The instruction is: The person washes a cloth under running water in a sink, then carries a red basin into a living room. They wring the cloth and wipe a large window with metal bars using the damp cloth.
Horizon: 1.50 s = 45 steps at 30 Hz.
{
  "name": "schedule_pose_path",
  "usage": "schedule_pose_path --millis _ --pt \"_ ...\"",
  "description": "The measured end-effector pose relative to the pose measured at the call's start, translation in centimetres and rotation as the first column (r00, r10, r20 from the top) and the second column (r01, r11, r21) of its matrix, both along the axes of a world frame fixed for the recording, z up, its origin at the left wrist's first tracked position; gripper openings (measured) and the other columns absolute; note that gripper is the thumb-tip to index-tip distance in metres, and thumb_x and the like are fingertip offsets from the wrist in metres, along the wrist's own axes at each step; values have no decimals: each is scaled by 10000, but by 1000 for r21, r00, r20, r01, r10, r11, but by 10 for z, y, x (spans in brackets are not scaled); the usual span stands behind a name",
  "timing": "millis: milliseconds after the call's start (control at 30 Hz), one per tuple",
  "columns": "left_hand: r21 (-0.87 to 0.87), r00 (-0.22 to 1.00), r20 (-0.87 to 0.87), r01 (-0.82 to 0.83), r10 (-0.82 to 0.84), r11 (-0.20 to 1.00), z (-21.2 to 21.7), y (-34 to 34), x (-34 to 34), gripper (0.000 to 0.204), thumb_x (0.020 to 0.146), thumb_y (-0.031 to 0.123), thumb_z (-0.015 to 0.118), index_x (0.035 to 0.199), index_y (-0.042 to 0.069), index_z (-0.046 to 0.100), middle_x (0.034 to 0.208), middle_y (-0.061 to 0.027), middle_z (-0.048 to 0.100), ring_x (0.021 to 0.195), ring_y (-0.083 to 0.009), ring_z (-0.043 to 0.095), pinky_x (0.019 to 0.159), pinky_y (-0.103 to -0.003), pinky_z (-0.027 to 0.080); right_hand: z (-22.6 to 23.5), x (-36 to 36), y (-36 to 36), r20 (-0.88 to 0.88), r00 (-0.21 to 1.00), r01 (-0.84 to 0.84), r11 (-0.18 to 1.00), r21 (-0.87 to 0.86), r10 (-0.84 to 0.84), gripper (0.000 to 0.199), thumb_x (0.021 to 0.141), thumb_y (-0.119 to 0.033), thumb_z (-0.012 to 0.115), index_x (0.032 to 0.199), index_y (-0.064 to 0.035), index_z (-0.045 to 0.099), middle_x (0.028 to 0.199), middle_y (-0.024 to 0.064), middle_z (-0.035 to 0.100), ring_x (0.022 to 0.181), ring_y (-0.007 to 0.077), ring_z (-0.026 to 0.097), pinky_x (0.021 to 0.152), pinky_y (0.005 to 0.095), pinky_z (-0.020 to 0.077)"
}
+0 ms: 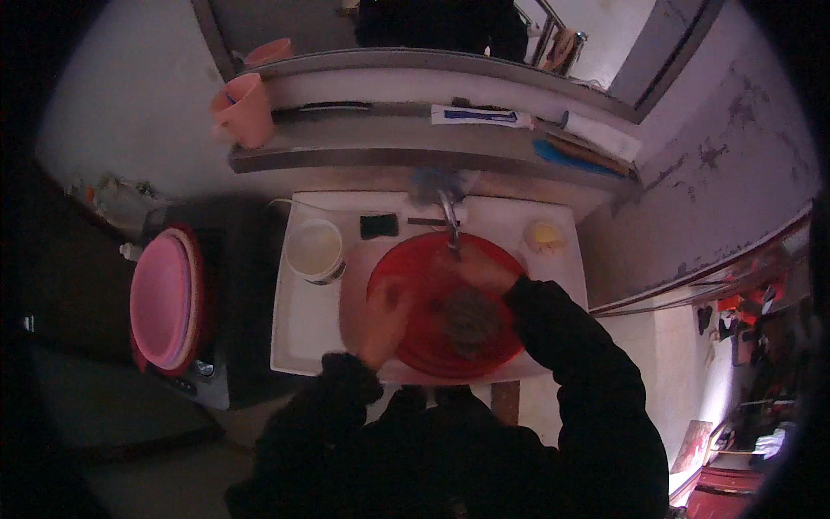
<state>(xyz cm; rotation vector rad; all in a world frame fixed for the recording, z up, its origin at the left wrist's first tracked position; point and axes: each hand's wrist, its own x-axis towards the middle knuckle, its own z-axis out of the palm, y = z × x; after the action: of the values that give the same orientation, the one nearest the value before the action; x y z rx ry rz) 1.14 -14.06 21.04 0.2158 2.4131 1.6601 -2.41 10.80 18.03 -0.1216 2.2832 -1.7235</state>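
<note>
Two hands in the red basin [406, 346] at frame centre, under the tap [450, 223]. Our left hand [386, 316] is motion-blurred, so we cannot tell its grip. Our right hand [484, 270] grasps a grey cloth [471, 320] inside the basin. Looks mid-wash to us: cloth not wrung or lifted out. White tub [316, 251] sits left of the basin.

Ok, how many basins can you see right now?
2 for certain: a red basin in the sink under both hands, and a pink basin on the dark stand at left. A red rim behind the pink one suggests more nested underneath.
</note>
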Motion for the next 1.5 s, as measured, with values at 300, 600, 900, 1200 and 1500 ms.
schedule_pose_path --millis 300,600,900,1200,1500 --pt "-626 561 -132 592 -817 507 -173 121 -84 237 952 216 525 1071 47 642 1081 -180 660 954 -305 646 850 -423 523 -30 43 77 -56 973 -162 831 533 226 230 966 -164 541 1077 -16 677 1086 182 677 1017 324 628 928 408 488" --pt "-289 92 -79 951 -993 111 -222 142 -79 277 1016 276 490 1121 64 635 1126 -105 653 1023 -229 618 959 -413 475 -14 71 92 -178 984 59 895 442 23 221 957 -182 550 1063 -32 673 1052 152 677 903 268 648 857 413 513" --pt "432 836 197 395 -512 811 -86 76 -115 252 988 184 559 1193 61 636 1100 -46 653 1030 -192 613 876 -349 486 -13 35 48 -11 997 72 997 13 -72 375 970 -303 590 1253 -58 608 1111 109 673 957 238 666 888 373 540" --pt "-285 975 81 222 -207 933 -29 37 -99 256 973 176 572 1181 35 621 1055 -87 683 964 -213 637 766 -378 529 69 23 24 12 998 -56 997 56 55 345 951 -232 641 1249 -64 595 1150 103 655 1098 213 632 912 397 545" --pt "-223 711 -50 676 -701 702 -55 66 -90 292 994 182 548 1246 42 594 1168 -113 658 1117 -244 621 936 -390 509 12 20 3 45 997 -61 998 -18 62 283 978 -222 575 1216 -75 621 1026 45 684 900 191 644 833 359 522"
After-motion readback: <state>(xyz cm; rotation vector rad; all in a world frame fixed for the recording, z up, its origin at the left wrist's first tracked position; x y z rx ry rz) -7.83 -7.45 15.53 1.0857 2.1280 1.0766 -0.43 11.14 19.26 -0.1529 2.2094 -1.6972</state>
